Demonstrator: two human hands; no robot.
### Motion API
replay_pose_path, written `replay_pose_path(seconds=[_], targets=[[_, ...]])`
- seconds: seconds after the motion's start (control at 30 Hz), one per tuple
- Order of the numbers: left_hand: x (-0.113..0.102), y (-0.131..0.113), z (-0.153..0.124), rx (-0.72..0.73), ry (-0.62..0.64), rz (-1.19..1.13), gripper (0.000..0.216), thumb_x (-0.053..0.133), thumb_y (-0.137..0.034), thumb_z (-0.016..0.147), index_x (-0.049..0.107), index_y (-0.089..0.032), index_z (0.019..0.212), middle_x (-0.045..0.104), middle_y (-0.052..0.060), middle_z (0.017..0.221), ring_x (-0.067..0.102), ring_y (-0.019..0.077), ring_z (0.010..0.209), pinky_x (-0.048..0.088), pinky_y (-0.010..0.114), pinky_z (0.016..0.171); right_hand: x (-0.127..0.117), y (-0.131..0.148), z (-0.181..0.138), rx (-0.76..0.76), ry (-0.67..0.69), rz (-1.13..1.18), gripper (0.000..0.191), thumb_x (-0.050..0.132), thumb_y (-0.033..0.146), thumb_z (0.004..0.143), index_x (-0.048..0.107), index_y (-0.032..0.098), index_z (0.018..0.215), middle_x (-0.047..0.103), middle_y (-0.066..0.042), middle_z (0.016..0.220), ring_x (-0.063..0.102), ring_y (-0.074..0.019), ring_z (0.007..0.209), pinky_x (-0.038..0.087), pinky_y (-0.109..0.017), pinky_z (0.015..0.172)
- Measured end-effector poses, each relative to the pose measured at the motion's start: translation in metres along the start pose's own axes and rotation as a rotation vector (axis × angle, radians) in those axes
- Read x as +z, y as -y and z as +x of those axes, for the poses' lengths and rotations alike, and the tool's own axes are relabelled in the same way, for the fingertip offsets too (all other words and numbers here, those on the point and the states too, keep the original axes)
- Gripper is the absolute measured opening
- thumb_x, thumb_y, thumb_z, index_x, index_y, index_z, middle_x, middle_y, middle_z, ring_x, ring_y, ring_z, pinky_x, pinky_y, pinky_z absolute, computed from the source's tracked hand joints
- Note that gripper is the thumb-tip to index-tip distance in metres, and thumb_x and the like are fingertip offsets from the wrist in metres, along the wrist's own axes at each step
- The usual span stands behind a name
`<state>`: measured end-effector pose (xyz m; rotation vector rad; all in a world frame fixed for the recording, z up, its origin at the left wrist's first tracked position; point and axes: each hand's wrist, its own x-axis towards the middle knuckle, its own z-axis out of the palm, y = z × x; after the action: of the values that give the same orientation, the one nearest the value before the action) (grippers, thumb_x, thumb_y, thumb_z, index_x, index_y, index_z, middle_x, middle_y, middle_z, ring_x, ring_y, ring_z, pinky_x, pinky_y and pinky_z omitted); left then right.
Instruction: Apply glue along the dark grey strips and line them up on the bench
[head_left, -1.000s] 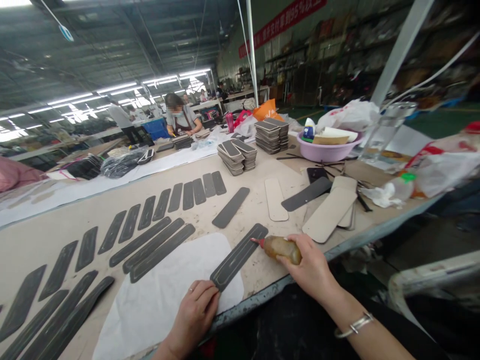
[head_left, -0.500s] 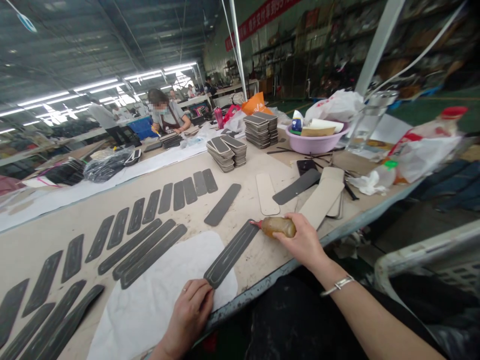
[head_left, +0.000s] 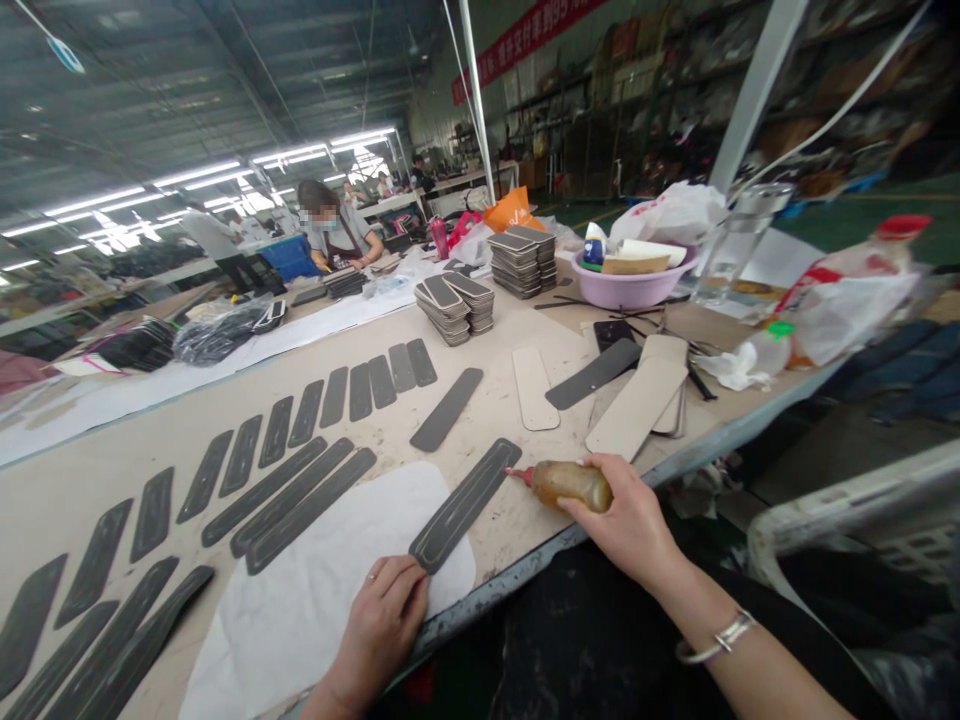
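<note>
My right hand (head_left: 626,510) is closed around an amber squeeze bottle (head_left: 574,486) with a red nozzle, probably of glue. The nozzle tip is at the right edge of a long dark grey strip (head_left: 465,505), near its far end. A shiny line runs along the strip inside its border. My left hand (head_left: 390,602) has its fingers closed at the near end of that strip; the thumb is partly hidden. Beneath the near end lies a white sheet (head_left: 300,620). Beyond it rests a plain dark strip (head_left: 447,408).
Rows of dark strips (head_left: 304,412) cover the table's left part. Beige pieces (head_left: 637,400) lie at right, and stacked pieces (head_left: 455,308) stand further back. Past them are a purple basin (head_left: 634,282) and a plastic jug (head_left: 739,245). A co-worker (head_left: 334,235) sits across the table.
My right hand has drawn the bottle toward me and to the right, its nozzle shifting from the strip's far end down its right side. My left hand stays put.
</note>
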<state>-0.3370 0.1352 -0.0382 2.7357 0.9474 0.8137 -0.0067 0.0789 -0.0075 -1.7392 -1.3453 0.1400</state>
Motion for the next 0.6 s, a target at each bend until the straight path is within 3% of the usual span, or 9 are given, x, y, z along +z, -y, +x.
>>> replay_pose_path(seconds=[0.17, 0.43, 0.6], targets=[[-0.001, -0.002, 0.0, -0.006, -0.002, 0.005, 0.011, 0.052, -0.01, 0.087, 0.06, -0.016, 0.092, 0.06, 0.007, 0.09, 0.055, 0.0169, 0.083, 0.048, 0.034, 0.08, 0.013, 0.013, -0.01, 0.023, 0.105, 0.1, 0.039, 0.068, 0.029, 0.068, 0.052, 0.02, 0.102, 0.058, -0.005, 0.095, 0.057, -0.0226, 0.086, 0.048, -0.036, 0.08], [0.0, 0.0, 0.0, -0.007, 0.002, -0.012, 0.013, 0.051, -0.01, 0.086, 0.059, -0.017, 0.094, 0.06, 0.007, 0.09, 0.056, 0.0175, 0.083, 0.048, 0.035, 0.08, 0.017, -0.008, 0.005, 0.029, -0.095, 0.018, 0.036, 0.064, 0.037, 0.072, 0.052, 0.018, 0.1, 0.057, -0.009, 0.097, 0.056, -0.0258, 0.09, 0.047, -0.041, 0.084], [0.0, -0.001, -0.003, -0.049, -0.002, -0.019, 0.013, 0.051, -0.01, 0.085, 0.06, -0.018, 0.091, 0.061, 0.007, 0.088, 0.056, 0.0173, 0.081, 0.049, 0.034, 0.078, 0.013, 0.0, -0.001, 0.035, 0.051, 0.102, 0.038, 0.066, 0.037, 0.069, 0.054, 0.02, 0.101, 0.059, -0.007, 0.098, 0.057, -0.0249, 0.092, 0.046, -0.039, 0.085]])
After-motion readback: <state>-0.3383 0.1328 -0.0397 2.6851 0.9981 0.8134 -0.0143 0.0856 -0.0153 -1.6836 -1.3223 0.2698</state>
